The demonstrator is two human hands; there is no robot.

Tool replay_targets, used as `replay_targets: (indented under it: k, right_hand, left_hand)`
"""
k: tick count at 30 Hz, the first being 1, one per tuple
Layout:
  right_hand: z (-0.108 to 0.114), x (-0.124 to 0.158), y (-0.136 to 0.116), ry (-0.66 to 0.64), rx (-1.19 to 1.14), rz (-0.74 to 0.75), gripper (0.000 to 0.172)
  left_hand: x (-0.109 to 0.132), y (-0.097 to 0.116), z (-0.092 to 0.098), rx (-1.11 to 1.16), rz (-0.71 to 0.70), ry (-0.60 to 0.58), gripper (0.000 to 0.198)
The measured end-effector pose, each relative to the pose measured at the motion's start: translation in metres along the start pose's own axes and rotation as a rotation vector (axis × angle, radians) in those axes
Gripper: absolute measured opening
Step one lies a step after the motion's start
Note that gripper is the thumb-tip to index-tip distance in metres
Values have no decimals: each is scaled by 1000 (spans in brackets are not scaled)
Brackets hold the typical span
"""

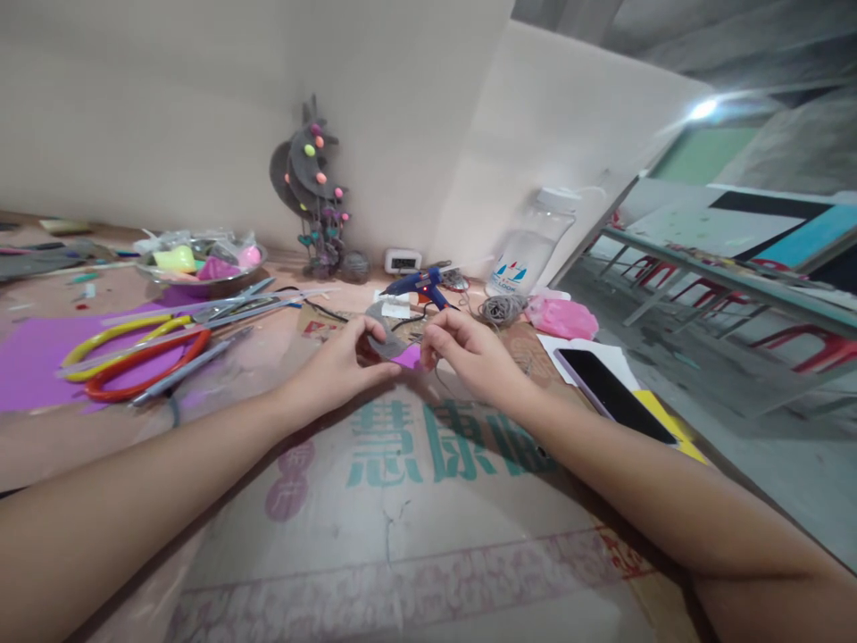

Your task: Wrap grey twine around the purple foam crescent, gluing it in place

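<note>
My left hand [345,362] is closed round a curved grey felt piece [385,338], with thumb and fingers on its left side. A small purple piece [408,357] shows between my two hands, against the felt's lower edge. To the right, my right hand [472,353] is pinched, and a thin grey thread [439,379] trails from its fingertips. What else those fingers cover is hidden. Just beyond my hands lies a blue glue gun [419,283] with a small red light showing.
Scissors with yellow and red handles [147,362] lie on purple felt [33,357] at left, near a metal bowl [228,284] of craft pieces. A felt moon ornament [312,179] leans on the wall. At right are a bottle [532,246], grey yarn [502,309] and a phone [612,393].
</note>
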State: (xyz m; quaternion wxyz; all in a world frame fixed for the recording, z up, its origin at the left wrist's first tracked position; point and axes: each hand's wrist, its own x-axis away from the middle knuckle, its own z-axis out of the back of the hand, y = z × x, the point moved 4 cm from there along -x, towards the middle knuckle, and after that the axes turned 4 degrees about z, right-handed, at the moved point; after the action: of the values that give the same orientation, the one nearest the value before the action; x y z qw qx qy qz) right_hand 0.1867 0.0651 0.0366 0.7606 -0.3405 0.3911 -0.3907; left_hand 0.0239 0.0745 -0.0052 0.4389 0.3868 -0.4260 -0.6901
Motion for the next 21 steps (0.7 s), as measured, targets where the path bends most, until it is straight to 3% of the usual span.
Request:
replay_targets:
  k: [4, 8, 12, 17, 21]
  right_hand:
    - [10, -4, 7, 4, 53, -14, 20]
    - [19, -11, 21, -93, 167, -119, 18]
    - [28, -16, 31, -142, 266, -128, 16]
    - [30, -16, 42, -253, 302, -198, 26]
    - [29, -15, 45, -311, 301, -186, 23]
  left_hand:
    - [2, 8, 1, -65, -6, 4, 32]
    - [3, 11, 2, -83, 26, 2, 29]
    - [3, 10, 2, -96, 40, 8, 28]
    - [3, 11, 2, -98, 18, 6, 29]
    - [4, 10, -1, -32, 11, -44, 28]
